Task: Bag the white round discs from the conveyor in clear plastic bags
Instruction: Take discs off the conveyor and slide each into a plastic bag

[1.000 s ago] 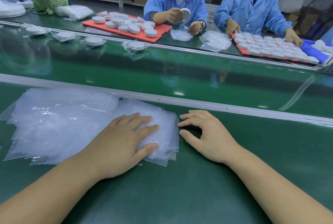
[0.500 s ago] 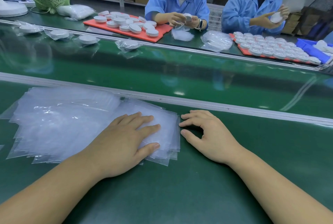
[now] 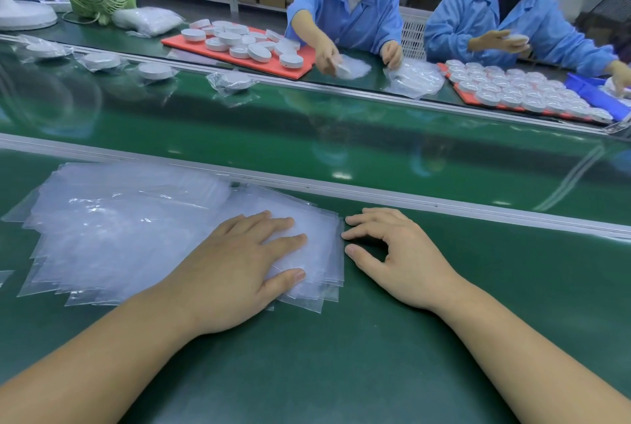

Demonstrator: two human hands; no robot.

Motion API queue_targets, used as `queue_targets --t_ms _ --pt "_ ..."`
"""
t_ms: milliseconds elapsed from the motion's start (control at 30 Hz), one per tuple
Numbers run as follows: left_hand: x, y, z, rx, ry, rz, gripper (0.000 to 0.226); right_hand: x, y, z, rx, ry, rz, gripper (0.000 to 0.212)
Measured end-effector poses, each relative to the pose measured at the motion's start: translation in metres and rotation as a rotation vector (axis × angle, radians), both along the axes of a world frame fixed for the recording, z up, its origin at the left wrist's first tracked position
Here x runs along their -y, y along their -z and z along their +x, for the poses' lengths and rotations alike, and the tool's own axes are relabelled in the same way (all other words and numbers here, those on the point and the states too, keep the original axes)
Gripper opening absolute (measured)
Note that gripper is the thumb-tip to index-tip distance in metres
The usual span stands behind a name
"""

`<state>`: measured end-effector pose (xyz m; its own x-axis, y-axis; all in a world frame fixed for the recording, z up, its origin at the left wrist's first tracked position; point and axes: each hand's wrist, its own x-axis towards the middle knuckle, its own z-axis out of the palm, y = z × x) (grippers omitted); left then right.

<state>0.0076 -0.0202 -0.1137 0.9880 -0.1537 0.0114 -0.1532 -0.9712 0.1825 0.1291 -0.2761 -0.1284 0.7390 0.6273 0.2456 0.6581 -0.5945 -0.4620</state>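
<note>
Conveyor belt (image 3: 341, 136), far left: four white round discs (image 3: 155, 70) in a row, each already bagged. Near table (image 3: 341, 355): fanned stack of clear plastic bags (image 3: 112, 235). Left hand (image 3: 235, 266) flat on the stack's right end, fingers spread. Right hand (image 3: 403, 263) on bare table just beside it, fingers loosely arched, tips at the stack's edge, holding nothing.
</note>
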Motion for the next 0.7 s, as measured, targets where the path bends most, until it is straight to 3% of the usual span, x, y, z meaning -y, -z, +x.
queue_targets --t_ms 700 --pt "-0.0001 0.0008 -0.0004 -0.005 0.004 -0.002 0.072 -0.0012 -0.0021 -0.0007 -0.016 0.001 -0.003 0.045"
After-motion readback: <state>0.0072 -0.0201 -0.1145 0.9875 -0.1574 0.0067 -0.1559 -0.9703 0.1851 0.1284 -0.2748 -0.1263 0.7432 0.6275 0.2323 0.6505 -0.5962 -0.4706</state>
